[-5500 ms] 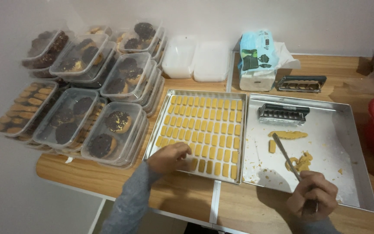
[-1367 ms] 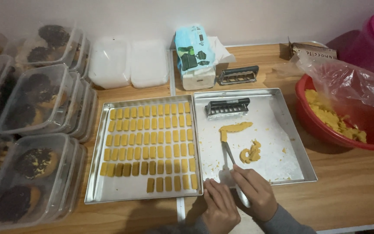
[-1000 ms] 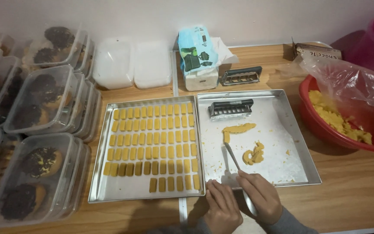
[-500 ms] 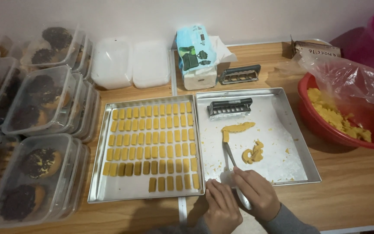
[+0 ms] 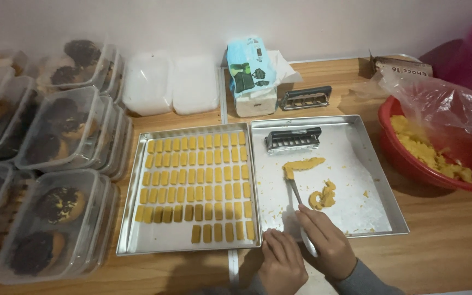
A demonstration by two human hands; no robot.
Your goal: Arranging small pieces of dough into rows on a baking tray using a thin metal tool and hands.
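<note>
My right hand (image 5: 326, 243) grips a small metal knife (image 5: 296, 195) whose tip touches a flat strip of yellow dough (image 5: 303, 164) on the right metal tray (image 5: 375, 180). A curled scrap of dough (image 5: 323, 196) lies beside the blade. My left hand (image 5: 282, 262) rests with fingers curled at the near edge between the two trays, holding nothing. The left metal tray (image 5: 135, 240) carries several rows of small yellow dough rectangles (image 5: 195, 177). A ridged metal cutter (image 5: 293, 139) lies at the far end of the right tray.
Stacked clear plastic boxes of dark cookies (image 5: 55, 164) fill the left side. Empty white containers (image 5: 170, 82), a tissue pack (image 5: 249, 74) and a second cutter (image 5: 305, 98) sit at the back. A red bowl of yellow dough (image 5: 438, 158) under plastic film stands at the right.
Over several seconds the view shifted right and my left hand left the dough pieces, coming beside my right hand. In the last second the knife and hands barely moved.
</note>
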